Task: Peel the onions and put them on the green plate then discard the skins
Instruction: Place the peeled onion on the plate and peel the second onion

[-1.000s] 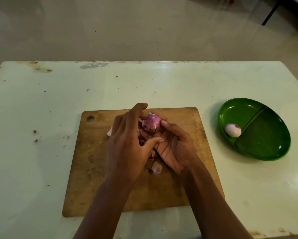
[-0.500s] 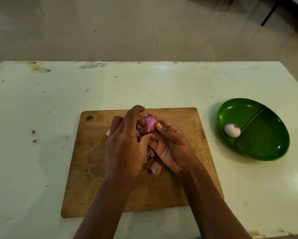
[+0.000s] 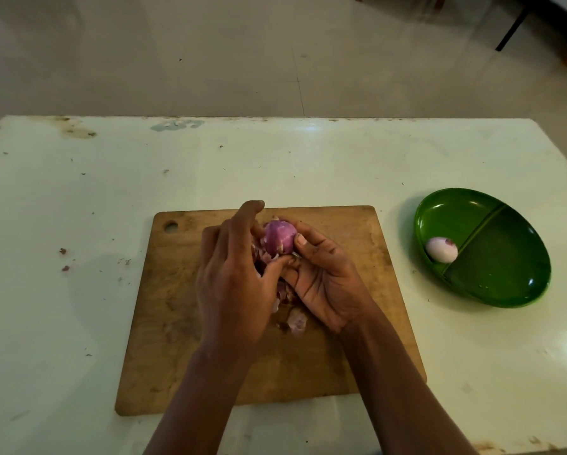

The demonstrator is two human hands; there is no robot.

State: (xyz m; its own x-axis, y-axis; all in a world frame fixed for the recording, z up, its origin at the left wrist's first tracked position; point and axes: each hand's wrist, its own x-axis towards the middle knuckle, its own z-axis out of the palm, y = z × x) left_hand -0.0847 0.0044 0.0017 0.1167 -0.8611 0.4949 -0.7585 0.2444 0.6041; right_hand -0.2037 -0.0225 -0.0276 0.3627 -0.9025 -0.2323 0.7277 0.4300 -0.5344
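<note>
A purple onion (image 3: 279,238) is held above the wooden cutting board (image 3: 177,307). My right hand (image 3: 321,280) cups it from the right, thumb on its side. My left hand (image 3: 232,277) curls round its left side, thumb pinching at the skin below it. Loose pink skins (image 3: 296,320) lie on the board under my hands. A peeled pale onion (image 3: 441,248) sits in the left compartment of the green plate (image 3: 505,290) at the right.
The board lies on a white table (image 3: 78,224) with small skin scraps (image 3: 63,259) at the left. The table's far edge meets a tiled floor. A dark furniture leg (image 3: 511,27) stands at the top right.
My left hand has closed in on the onion, its thumb now pinching under it. The onion has turned slightly between my hands, staying over the board.
</note>
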